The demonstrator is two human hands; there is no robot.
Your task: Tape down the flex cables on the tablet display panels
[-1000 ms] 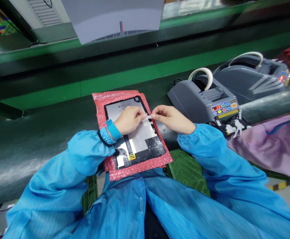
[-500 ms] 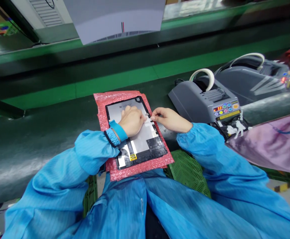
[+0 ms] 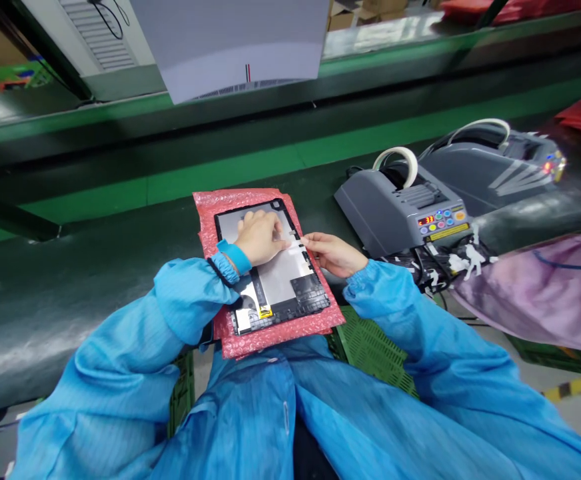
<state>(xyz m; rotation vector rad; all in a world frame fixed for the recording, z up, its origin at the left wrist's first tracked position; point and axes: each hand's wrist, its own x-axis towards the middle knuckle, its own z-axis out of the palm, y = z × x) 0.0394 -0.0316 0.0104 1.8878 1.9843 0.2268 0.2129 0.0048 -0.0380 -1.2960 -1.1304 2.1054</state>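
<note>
A tablet screen panel (image 3: 278,283) with a black frame and grey back lies on a sheet of pink bubble wrap (image 3: 280,339). My left hand (image 3: 260,238) rests on the panel's upper part, fingers loosely bent and thumb stretched toward the right edge. At that edge, my right hand (image 3: 334,255) is closed in a pinch on a small white strip of tape (image 3: 295,244), partly hidden by the fingertips. Other short pale strips sit along the same edge. A flat cable with a yellow label (image 3: 265,312) shows near the panel's bottom.
Right of the panel stands a grey tape dispenser (image 3: 395,207) with a lit display; a second dispenser (image 3: 490,160) is behind it. Scraps of white tape (image 3: 472,259) cling below its front. A green crate (image 3: 375,347) sits under the bench edge. A co-worker's pink sleeve (image 3: 555,287) is at right.
My left index finger has lifted away from the thumb, leaving a gap. My right hand has shifted slightly down and left, still pinching at the panel's edge. The view has tilted a little.
</note>
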